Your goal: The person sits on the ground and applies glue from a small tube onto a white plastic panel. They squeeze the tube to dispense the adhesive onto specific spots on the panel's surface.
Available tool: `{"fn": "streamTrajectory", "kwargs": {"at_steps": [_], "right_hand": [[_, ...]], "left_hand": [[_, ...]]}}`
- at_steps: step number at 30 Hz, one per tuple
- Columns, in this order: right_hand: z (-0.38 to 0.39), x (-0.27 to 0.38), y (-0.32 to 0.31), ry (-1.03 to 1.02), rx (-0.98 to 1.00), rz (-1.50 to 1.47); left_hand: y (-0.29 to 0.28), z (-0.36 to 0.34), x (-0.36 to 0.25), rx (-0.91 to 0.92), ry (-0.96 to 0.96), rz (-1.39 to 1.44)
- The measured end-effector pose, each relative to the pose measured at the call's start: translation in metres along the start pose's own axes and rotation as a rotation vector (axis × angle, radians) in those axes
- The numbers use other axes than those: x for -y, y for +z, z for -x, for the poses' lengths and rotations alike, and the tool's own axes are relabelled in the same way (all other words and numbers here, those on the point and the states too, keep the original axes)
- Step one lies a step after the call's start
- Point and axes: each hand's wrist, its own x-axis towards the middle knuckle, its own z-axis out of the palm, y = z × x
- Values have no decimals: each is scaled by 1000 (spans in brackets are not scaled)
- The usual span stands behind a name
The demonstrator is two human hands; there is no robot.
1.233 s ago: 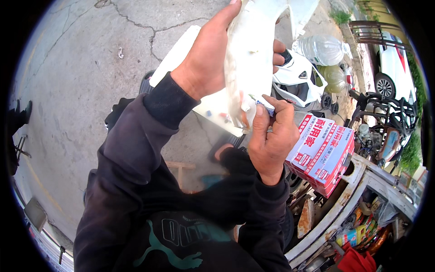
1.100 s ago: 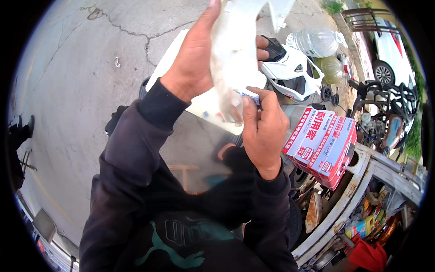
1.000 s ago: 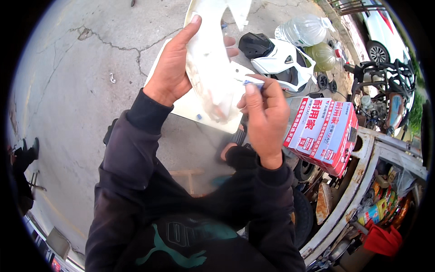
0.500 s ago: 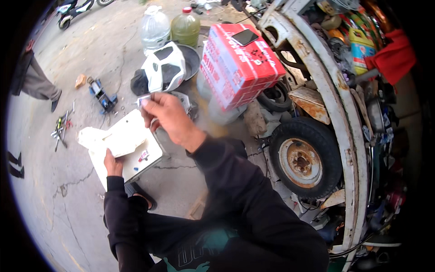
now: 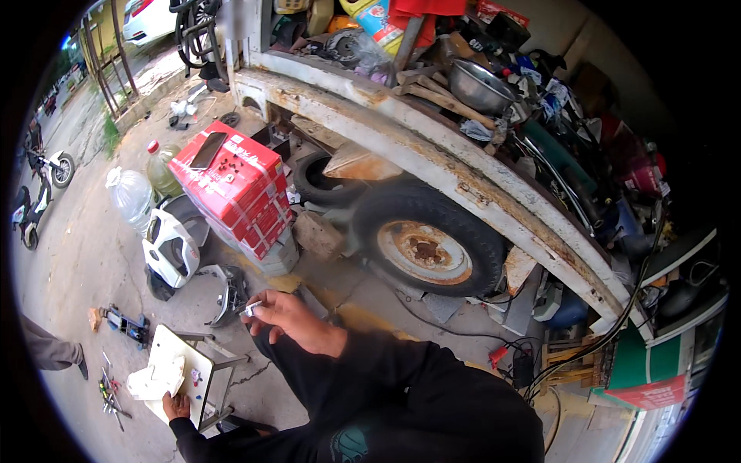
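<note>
The right hand (image 5: pixel 289 318) is up in front of the dark-sleeved body, fingers curled narrow, pinching a small whitish object (image 5: pixel 251 309) at the fingertips; it is too small to tell what it is. The left hand (image 5: pixel 177 404) is low, pressed flat with fingers spread on the near edge of a white panel (image 5: pixel 171 363), which lies on a small metal-legged table (image 5: pixel 224 361).

On that panel, a crumpled white piece (image 5: pixel 154 380) sits just beside the left hand. Take the panel as the marker: beyond it on the concrete ground rests a white scooter body part (image 5: pixel 171 248) with dark openings, and a grey curved part (image 5: pixel 224 292) lies between that and the right hand. Past the scooter part stand a clear plastic jug (image 5: pixel 130 197) and a greenish bottle with a red cap (image 5: pixel 160 171). Farther off from the panel, a red carton (image 5: pixel 235 185) is stacked on the ground with a dark flat phone (image 5: pixel 208 150) lying on top.

Beside the carton is a rusty wheel (image 5: pixel 426 248) under a worn white cart frame (image 5: pixel 432 154), which is loaded with clutter, a metal bowl (image 5: pixel 478 86) among it. Near the panel's far side a small blue tool (image 5: pixel 127 324) lies on the ground.
</note>
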Motion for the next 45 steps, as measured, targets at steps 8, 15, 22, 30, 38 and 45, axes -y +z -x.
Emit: {"fn": "streamTrajectory", "kwargs": {"at_steps": [8, 15, 22, 30, 38, 45], "right_hand": [[31, 6, -30, -209, -224, 63], [55, 10, -8, -382, -191, 253], [83, 17, -42, -430, -234, 434], [89, 9, -40, -272, -232, 218], [89, 35, 0, -138, -129, 9], [82, 20, 31, -102, -144, 136]], "left_hand": [[222, 223, 51, 42, 800, -603], [405, 379, 152, 703, 671, -320], [427, 402, 171, 774, 589, -313], [418, 402, 172, 677, 597, -385], [395, 399, 138, 676, 383, -84], [372, 414, 118, 559, 318, 49]]}}
